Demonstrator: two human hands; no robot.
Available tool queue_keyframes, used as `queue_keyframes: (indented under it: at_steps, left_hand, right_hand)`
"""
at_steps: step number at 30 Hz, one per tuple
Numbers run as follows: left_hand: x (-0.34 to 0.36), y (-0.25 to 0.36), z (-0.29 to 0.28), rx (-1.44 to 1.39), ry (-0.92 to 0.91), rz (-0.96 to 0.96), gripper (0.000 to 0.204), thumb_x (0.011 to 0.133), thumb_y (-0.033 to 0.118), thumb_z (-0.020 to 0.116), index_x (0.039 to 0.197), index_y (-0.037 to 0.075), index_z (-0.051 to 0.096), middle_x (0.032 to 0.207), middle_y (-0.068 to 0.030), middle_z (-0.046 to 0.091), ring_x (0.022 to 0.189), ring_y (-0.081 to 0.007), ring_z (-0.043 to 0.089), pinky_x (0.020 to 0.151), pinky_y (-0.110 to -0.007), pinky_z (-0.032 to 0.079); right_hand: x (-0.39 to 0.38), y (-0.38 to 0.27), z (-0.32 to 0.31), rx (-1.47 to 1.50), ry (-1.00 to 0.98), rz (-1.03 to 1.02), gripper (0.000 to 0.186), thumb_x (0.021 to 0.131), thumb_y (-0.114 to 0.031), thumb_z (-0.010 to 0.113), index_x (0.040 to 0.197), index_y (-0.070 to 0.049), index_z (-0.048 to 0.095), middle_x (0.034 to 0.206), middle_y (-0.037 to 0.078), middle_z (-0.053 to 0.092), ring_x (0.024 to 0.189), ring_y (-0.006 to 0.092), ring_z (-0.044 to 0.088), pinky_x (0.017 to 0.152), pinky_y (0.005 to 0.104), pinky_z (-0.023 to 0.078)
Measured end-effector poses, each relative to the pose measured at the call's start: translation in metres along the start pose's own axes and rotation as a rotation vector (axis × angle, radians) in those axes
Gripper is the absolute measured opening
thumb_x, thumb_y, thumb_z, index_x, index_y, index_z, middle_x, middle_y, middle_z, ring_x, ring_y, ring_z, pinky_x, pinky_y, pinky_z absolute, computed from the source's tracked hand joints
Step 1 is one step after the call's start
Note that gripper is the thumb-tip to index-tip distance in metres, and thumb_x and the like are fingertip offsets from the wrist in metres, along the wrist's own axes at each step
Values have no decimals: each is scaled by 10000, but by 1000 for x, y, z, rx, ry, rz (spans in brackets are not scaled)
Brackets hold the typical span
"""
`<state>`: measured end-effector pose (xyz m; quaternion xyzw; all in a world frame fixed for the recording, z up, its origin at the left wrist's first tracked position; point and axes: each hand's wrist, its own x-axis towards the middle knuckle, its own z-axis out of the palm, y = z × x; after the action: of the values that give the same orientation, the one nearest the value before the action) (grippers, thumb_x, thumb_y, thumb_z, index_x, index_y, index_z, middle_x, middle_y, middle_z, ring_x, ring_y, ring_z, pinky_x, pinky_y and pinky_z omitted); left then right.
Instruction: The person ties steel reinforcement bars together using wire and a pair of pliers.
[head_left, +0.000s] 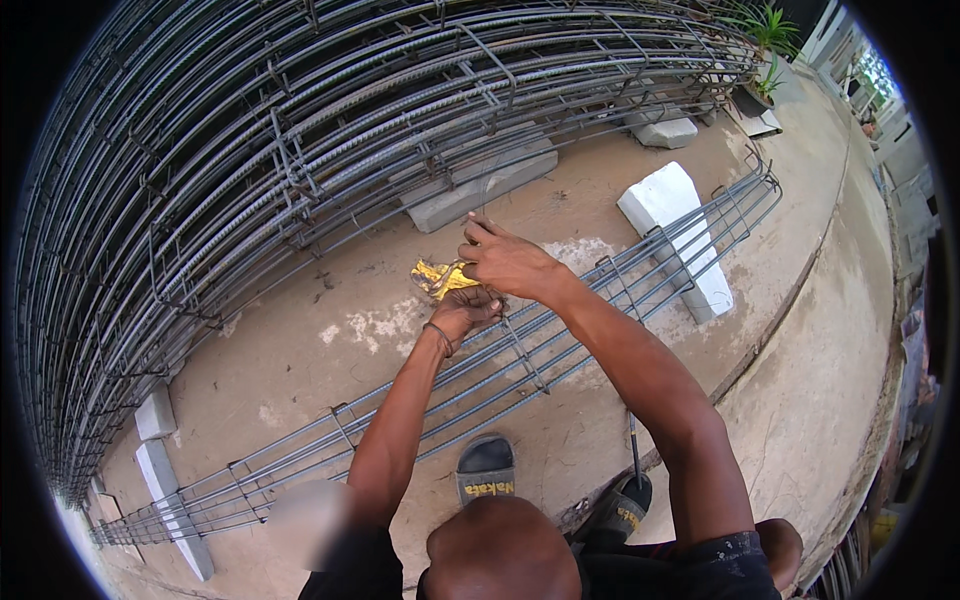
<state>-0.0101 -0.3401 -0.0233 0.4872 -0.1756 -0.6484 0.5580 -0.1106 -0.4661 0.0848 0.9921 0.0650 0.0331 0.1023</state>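
Note:
Both my hands meet above a long rebar cage [590, 325] lying slantwise across the ground, its steel bars tied through rectangular stirrups. My left hand [468, 308] is closed at the cage's far side, against a crumpled yellow wrapper [432, 277] that seems gripped in it. A dark band circles that wrist. Just above and to the right, my right hand [508, 262] has bent fingers pointing left over the wrapper. Its fingertips are drawn together; whatever thin thing they pinch is too small to make out.
Stacked rebar cages [330, 130] fill the far left, resting on concrete blocks [480, 180]. A white block [675, 225] props the cage's right end, another white block [172, 505] its left. My sandalled foot [487, 465] is near the cage. A thin dark rod [635, 445] stands by the other sandal.

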Motion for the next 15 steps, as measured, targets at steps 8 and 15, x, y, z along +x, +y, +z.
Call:
queue_keyframes:
  at_steps: [8,15]
  left_hand:
    - [7,1,-3,67,89,-22,141,854,44,697,957,-36,644,939,-129,690,838,-225,692,737,-315,609]
    - [-7,5,12,-51,338,-9,70,838,-8,688,826,-36,625,862,-150,688,757,-225,690,687,-332,615]
  right_hand:
    - [-45,-50,14,890,24,925,202,776,-165,732,894,-18,660,863,198,642,851,437,617,754,476,511]
    - [-62,-83,27,746,337,901,69,801,-84,680,817,-17,679,787,216,660,800,393,645,716,461,504]
